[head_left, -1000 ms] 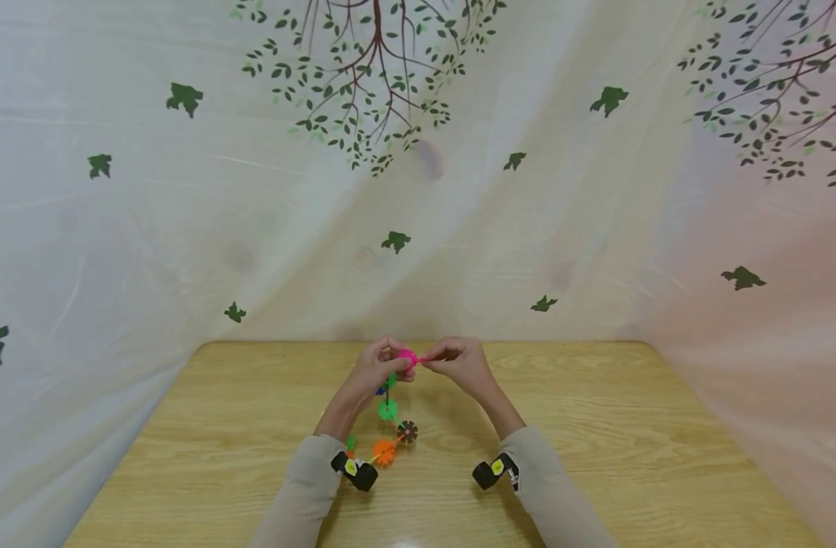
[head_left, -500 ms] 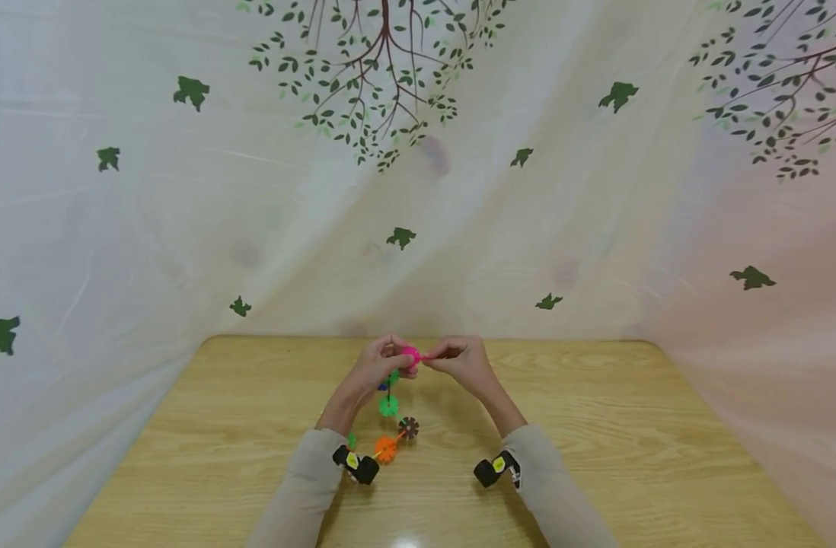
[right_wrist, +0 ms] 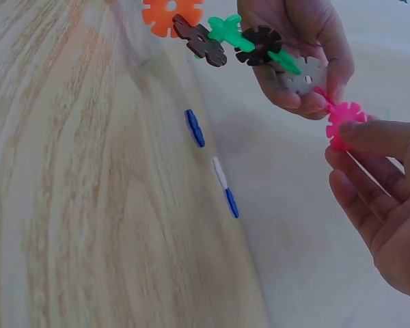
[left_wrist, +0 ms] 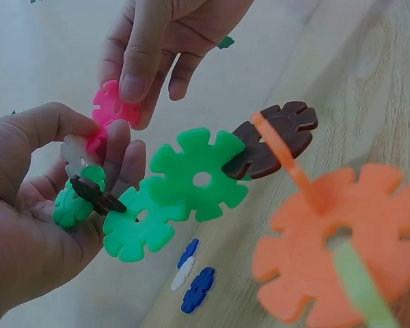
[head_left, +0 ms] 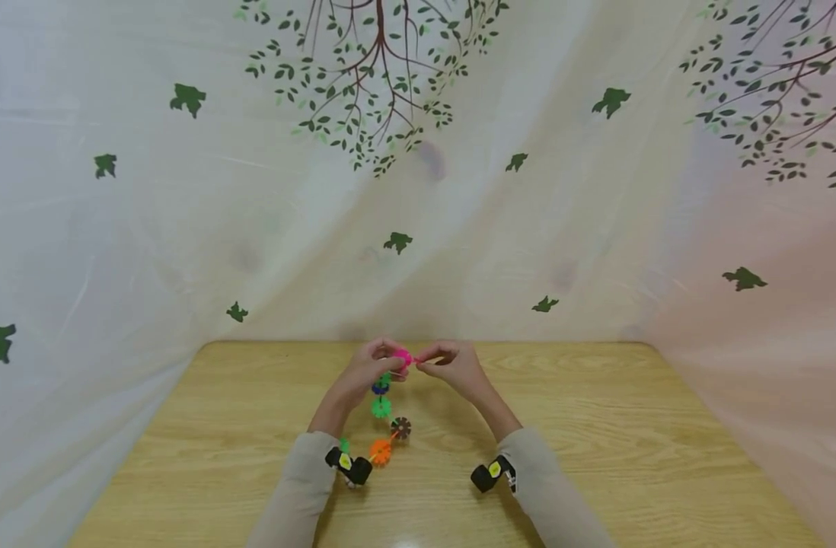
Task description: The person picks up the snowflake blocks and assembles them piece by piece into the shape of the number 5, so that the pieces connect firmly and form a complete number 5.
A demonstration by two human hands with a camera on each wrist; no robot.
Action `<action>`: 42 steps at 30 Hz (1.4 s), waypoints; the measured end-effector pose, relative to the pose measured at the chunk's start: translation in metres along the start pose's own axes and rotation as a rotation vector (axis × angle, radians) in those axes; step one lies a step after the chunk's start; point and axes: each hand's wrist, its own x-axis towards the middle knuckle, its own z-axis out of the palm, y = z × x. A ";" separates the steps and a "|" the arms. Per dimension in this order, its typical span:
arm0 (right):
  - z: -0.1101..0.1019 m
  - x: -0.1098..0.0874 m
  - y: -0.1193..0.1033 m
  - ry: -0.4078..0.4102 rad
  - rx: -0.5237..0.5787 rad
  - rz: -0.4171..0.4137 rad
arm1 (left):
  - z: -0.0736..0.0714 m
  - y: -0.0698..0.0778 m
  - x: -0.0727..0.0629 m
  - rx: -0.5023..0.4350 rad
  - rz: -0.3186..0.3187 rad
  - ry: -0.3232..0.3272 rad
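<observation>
In the head view my left hand (head_left: 363, 374) grips a pink notched plastic disc (head_left: 403, 358) at the end of a chain of interlocking discs. My right hand (head_left: 457, 368) meets it from the right. The right wrist view shows my right thumb and fingers pinching another pink disc (right_wrist: 345, 123), joined edge to edge with the first. A whitish disc (left_wrist: 75, 154) sits by the left palm, followed by green discs (left_wrist: 199, 174), a brown disc (left_wrist: 277, 140) and an orange disc (left_wrist: 342, 239). My left forearm hides part of the chain in the head view.
Loose on the wooden table (head_left: 596, 457), near its far edge, lie two blue discs (left_wrist: 198, 290) and a white disc (left_wrist: 182, 273). A pale curtain (head_left: 459, 266) with printed branches and leaves hangs behind the table and along both sides.
My right hand has come slightly closer to the left, and less of the pink disc shows between them. Both hands and the chain sit a little further left in view.
</observation>
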 end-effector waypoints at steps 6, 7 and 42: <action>-0.007 0.001 -0.012 -0.020 -0.045 0.033 | -0.008 0.005 -0.002 0.002 0.005 0.031; -0.009 0.002 -0.011 -0.022 -0.049 0.033 | -0.009 0.006 -0.002 -0.003 0.004 0.041; 0.014 0.072 0.058 -0.403 -0.262 0.080 | -0.020 0.009 -0.007 -0.027 -0.016 0.116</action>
